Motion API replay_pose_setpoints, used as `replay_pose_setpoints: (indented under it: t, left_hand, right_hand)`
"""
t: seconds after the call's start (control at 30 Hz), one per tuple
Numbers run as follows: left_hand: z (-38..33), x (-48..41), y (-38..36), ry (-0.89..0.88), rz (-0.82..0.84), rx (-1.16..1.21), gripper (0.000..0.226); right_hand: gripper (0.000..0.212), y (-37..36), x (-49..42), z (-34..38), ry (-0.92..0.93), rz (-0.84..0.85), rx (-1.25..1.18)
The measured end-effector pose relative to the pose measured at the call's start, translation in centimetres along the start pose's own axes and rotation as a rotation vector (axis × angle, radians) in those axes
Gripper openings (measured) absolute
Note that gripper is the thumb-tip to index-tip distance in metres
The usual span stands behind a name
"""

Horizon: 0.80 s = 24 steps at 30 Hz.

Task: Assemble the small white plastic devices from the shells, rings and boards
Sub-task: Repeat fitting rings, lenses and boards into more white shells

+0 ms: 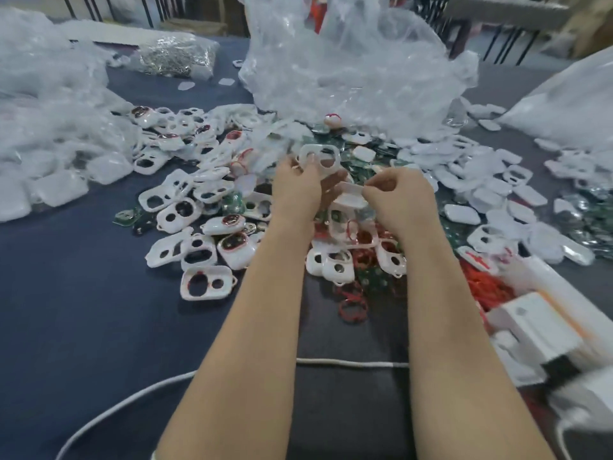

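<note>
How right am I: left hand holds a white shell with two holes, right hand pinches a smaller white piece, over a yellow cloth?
One slip: the cloth is dark blue, not yellow, as the head view shows. The left hand does hold the white shell with two holes, and the right hand pinches the smaller white piece.

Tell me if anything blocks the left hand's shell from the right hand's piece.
Nothing visible does. The left hand holds the two-hole shell just up-left of the white piece the right hand pinches; the parts pile lies beneath them.
</note>
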<state>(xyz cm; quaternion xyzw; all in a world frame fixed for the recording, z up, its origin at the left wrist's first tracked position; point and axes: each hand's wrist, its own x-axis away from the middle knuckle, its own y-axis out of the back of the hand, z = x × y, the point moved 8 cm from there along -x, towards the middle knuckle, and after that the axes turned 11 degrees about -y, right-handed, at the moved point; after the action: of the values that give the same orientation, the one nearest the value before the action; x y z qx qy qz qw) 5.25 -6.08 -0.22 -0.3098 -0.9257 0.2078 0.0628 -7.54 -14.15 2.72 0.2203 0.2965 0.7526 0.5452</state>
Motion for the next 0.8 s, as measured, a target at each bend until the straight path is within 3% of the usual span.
replay_pose_setpoints:
  t: [0.07,0.13,0.17,0.3,0.4,0.53,0.63,0.8]
  left_hand:
    - [-0.5,-0.1,0.3,-0.055,-0.017,-0.014,0.019]
    - [-0.8,-0.1,0.7,-0.108,-0.018,-0.072,0.021]
    - [-0.9,-0.1,1.0,-0.121,-0.018,-0.096,0.019]
    - [-1.1,-0.5,1.7,-0.159,-0.014,-0.183,0.010]
    - [-1.2,-0.6,2.1,-0.171,-0.031,-0.265,0.004]
    - [-0.9,-0.6,2.1,-0.141,-0.027,-0.270,0.012]
    - [-0.8,-0.6,1.9,-0.115,-0.008,-0.258,0.007]
    - [-1.0,-0.5,1.7,-0.145,0.057,-0.352,0.013]
  right_hand:
    - [0.014,0.7,-0.5,-0.7,-0.062,-0.002,0.130]
    - [0.008,0.5,-0.6,-1.1,-0.098,0.102,0.228]
    - [0.002,0.3,-0.4,-1.2,-0.100,0.165,0.265]
    - [0.026,-1.4,1.2,-0.7,-0.040,0.376,0.382]
    - [0.025,-2.4,1.7,-0.1,0.001,0.415,0.443]
    - [0.004,-1.3,1.0,0.5,0.013,0.243,0.235]
    - [0.008,0.3,0.5,0.9,0.033,0.066,-0.101]
    - [0.023,-1.9,1.0,2.4,0.078,0.189,-0.372]
